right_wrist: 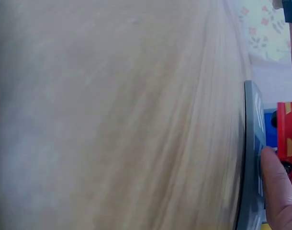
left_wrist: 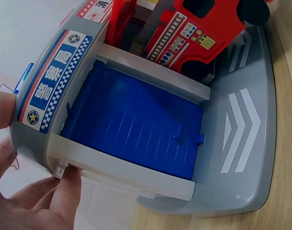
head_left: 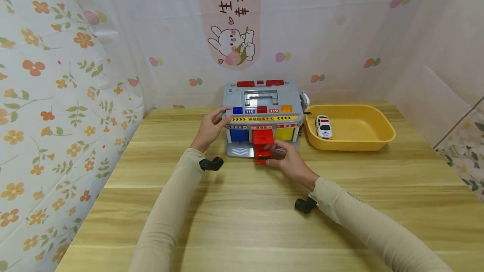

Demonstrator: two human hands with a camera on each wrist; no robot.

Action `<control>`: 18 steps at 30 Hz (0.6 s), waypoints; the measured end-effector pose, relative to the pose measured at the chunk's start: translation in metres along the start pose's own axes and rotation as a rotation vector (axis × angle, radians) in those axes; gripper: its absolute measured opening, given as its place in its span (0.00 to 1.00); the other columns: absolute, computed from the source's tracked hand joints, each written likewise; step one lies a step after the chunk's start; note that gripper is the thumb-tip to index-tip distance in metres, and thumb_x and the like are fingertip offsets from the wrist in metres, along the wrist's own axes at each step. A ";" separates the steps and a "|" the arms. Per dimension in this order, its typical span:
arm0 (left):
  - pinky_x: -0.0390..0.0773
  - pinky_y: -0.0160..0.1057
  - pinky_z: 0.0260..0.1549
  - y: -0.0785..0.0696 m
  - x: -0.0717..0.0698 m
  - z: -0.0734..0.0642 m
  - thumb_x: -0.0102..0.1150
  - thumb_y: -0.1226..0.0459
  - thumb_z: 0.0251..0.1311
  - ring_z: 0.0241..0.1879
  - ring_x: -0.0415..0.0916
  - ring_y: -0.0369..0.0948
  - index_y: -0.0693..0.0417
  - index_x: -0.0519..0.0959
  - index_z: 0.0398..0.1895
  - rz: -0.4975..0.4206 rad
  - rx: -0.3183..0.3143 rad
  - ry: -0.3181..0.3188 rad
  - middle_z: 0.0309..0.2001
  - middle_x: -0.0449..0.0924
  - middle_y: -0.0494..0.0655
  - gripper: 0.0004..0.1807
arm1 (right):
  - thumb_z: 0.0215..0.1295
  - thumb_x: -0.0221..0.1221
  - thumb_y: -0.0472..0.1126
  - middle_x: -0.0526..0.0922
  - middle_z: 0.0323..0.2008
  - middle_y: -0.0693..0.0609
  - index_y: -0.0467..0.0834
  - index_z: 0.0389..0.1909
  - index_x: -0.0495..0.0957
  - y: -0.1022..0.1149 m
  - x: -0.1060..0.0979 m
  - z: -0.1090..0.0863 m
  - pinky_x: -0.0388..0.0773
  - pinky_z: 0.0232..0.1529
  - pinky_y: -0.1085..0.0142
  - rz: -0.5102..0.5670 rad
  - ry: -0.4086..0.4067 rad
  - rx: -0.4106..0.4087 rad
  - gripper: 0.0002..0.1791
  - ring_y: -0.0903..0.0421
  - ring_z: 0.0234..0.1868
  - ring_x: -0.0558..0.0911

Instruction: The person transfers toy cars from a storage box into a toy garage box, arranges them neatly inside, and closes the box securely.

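Note:
A grey toy garage (head_left: pixel 289 95) stands on the table, with a blue door (left_wrist: pixel 136 120) down, a yellow door (head_left: pixel 284 134) down and the red middle door (head_left: pixel 263 137) raised outward. My left hand (head_left: pixel 209 130) grips the garage's upper left corner, its fingers against the side wall in the left wrist view. Below the red door, my right hand (head_left: pixel 291 160) holds a red toy fire truck (left_wrist: pixel 198 36) between thumb and fingers. The truck is at the middle bay's mouth, over the grey front ramp (left_wrist: pixel 251 158). Its far end is hidden inside the bay.
Right of the garage sits a yellow bin (head_left: pixel 363 131) with a white toy police car (head_left: pixel 323 126) leaning at its left end. A white handle piece (head_left: pixel 304 100) juts from the garage's right side. Behind hangs a printed curtain (head_left: pixel 162 37); the wooden table (head_left: pixel 242 221) spreads in front.

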State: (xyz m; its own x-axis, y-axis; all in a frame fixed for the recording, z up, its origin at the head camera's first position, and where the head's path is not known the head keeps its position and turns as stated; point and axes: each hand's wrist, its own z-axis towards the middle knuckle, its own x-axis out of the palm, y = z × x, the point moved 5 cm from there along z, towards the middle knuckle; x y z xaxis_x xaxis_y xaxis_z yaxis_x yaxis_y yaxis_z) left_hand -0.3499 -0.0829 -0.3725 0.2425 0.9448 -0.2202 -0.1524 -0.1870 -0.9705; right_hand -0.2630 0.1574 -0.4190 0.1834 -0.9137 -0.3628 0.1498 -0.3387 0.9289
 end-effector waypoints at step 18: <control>0.66 0.56 0.72 0.002 0.000 0.000 0.53 0.54 0.73 0.75 0.63 0.52 0.43 0.72 0.69 0.009 -0.022 0.010 0.72 0.68 0.56 0.23 | 0.59 0.66 0.27 0.78 0.38 0.44 0.36 0.32 0.73 -0.005 0.005 0.009 0.84 0.36 0.69 0.025 -0.102 0.168 0.09 0.56 0.37 0.79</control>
State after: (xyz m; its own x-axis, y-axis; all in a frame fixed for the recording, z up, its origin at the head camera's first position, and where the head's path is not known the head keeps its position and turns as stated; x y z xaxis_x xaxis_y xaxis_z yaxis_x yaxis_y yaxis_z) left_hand -0.3506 -0.0835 -0.3747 0.2505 0.9405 -0.2298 -0.1337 -0.2015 -0.9703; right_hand -0.2713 0.1525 -0.4246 0.0840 -0.9373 -0.3383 -0.0197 -0.3410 0.9399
